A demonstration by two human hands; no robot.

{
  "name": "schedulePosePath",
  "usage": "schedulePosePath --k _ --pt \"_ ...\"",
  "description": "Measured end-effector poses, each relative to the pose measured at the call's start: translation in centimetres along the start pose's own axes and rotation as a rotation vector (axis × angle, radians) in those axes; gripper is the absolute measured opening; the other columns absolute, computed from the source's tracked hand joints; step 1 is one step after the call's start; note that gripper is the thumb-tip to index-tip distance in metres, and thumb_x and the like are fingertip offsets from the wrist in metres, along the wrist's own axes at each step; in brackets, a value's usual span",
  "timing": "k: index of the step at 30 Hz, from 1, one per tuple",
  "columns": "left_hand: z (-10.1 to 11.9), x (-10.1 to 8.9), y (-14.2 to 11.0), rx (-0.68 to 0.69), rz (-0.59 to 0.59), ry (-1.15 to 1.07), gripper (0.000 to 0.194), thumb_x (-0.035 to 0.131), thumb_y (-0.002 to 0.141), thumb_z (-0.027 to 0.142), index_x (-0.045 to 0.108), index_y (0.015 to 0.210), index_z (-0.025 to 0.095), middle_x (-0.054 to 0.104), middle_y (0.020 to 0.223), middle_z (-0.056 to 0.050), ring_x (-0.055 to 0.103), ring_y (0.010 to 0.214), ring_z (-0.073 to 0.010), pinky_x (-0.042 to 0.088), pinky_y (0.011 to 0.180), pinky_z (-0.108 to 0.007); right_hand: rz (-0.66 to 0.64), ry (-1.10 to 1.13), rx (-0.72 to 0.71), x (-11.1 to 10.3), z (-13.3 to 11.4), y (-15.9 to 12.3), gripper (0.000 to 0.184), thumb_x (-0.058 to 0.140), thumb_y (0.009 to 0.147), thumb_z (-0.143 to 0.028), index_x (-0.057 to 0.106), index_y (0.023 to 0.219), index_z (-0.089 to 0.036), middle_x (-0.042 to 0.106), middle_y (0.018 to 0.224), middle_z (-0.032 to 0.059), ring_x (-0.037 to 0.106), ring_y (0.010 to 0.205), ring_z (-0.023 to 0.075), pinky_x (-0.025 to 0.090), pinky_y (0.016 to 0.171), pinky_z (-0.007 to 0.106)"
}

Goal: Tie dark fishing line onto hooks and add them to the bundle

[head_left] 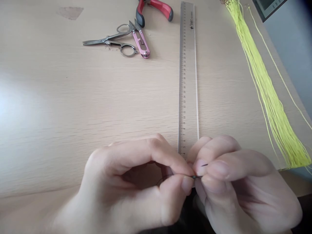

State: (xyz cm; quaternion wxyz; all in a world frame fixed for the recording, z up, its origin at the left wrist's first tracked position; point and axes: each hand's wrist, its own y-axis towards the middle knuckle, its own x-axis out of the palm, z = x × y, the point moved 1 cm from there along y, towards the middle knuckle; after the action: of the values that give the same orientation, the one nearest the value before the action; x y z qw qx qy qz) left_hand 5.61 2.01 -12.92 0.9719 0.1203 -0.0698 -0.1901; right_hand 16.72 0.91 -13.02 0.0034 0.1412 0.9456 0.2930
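My left hand (117, 191) pinches a thin dark cord (198, 176) between thumb and forefinger. A small knot-like thickening shows right at those fingertips. From the other side, my right hand (240, 180) grips the same cord between thumb and forefinger, a short way from the left fingertips. One short dark end sticks out above the right thumb, beside the forefinger. A fine loop of the strand curves behind the left thumb. The rest of the cord is hidden by my fingers.
A clear ruler (188, 81) lies lengthwise beyond my hands. Folding scissors (107, 41), pink thread snips (143, 48) and red-handled pliers (161, 8) lie at the back. A bundle of yellow cords (265, 94) runs along the right table edge.
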Motion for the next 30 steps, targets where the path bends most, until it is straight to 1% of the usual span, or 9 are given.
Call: schedulePosePath --k 4,6,7,9,13,17,21,25,30 --pt "0.09 -0.19 -0.04 0.015 -0.003 0.018 0.035 0.055 0.081 0.050 0.067 0.083 0.018 0.056 0.059 -0.009 0.054 0.048 -0.0161 0.046 0.038 -0.025 0.018 0.010 -0.008 0.21 0.23 -0.09 0.024 0.054 0.087 -0.014 0.066 0.086 -0.035 0.058 0.066 -0.0024 0.056 0.052 0.0108 0.039 0.033 0.022" --pt "0.05 -0.25 -0.17 0.019 -0.004 0.023 0.035 0.054 0.081 0.050 0.067 0.082 0.018 0.056 0.059 -0.009 0.054 0.048 -0.0159 0.046 0.038 -0.025 0.055 -0.015 0.001 0.31 0.28 -0.12 0.024 0.054 0.087 -0.014 0.066 0.088 -0.035 0.059 0.067 -0.0022 0.053 0.049 0.0102 0.036 0.031 0.022" --pt "0.02 -0.27 -0.25 0.015 -0.002 0.021 0.034 0.054 0.081 0.050 0.067 0.082 0.018 0.056 0.059 -0.009 0.054 0.048 -0.0160 0.046 0.038 -0.025 0.049 -0.017 -0.010 0.33 0.25 -0.12 0.025 0.054 0.087 -0.014 0.066 0.088 -0.036 0.059 0.066 -0.0024 0.051 0.047 0.0095 0.036 0.030 0.022" --pt "-0.02 -0.24 -0.36 0.008 -0.004 0.006 0.033 0.055 0.081 0.049 0.067 0.082 0.018 0.056 0.059 -0.008 0.054 0.049 -0.0162 0.046 0.038 -0.025 0.042 -0.022 -0.021 0.28 0.14 -0.08 0.026 0.053 0.088 -0.014 0.067 0.088 -0.036 0.058 0.065 -0.0027 0.048 0.044 0.0085 0.037 0.031 0.022" --pt "0.18 -0.09 -0.34 -0.004 0.000 0.013 0.033 0.056 0.081 0.050 0.067 0.082 0.019 0.057 0.058 -0.009 0.055 0.048 -0.0167 0.046 0.039 -0.026 0.019 -0.018 -0.021 0.15 -0.04 -0.08 0.026 0.054 0.088 -0.014 0.067 0.088 -0.036 0.058 0.064 -0.0025 0.048 0.045 0.0091 0.037 0.031 0.022" --pt "0.28 -0.13 -0.18 -0.007 0.004 0.035 0.033 0.056 0.080 0.049 0.067 0.083 0.019 0.057 0.058 -0.009 0.055 0.048 -0.0173 0.046 0.037 -0.026 0.043 -0.034 -0.027 0.28 0.15 -0.17 0.025 0.056 0.086 -0.014 0.068 0.087 -0.036 0.059 0.064 -0.0029 0.048 0.046 0.0093 0.035 0.031 0.022" --pt "0.09 -0.30 -0.26 -0.009 -0.014 0.018 0.029 0.056 0.082 0.046 0.067 0.082 0.020 0.056 0.057 -0.009 0.055 0.047 -0.0175 0.045 0.036 -0.027 0.029 -0.031 -0.028 0.27 0.34 -0.13 0.023 0.058 0.085 -0.015 0.068 0.086 -0.036 0.060 0.064 -0.0030 0.048 0.046 0.0097 0.035 0.031 0.023" --pt "0.05 -0.28 -0.30 -0.012 -0.001 0.023 0.024 0.056 0.082 0.042 0.068 0.083 0.021 0.057 0.059 -0.008 0.056 0.047 -0.0174 0.045 0.035 -0.026 0.024 -0.021 -0.033 0.03 0.17 -0.08 0.021 0.058 0.085 -0.017 0.068 0.085 -0.035 0.060 0.064 -0.0033 0.048 0.046 0.0103 0.035 0.031 0.023" --pt "-0.04 -0.17 0.12 -0.014 0.003 0.034 0.029 0.058 0.080 0.047 0.067 0.083 0.020 0.057 0.058 -0.008 0.055 0.046 -0.0171 0.045 0.034 -0.026 0.035 -0.021 -0.029 0.24 0.14 -0.11 0.023 0.058 0.085 -0.017 0.067 0.084 -0.038 0.059 0.062 -0.0034 0.048 0.045 0.0101 0.034 0.030 0.023"
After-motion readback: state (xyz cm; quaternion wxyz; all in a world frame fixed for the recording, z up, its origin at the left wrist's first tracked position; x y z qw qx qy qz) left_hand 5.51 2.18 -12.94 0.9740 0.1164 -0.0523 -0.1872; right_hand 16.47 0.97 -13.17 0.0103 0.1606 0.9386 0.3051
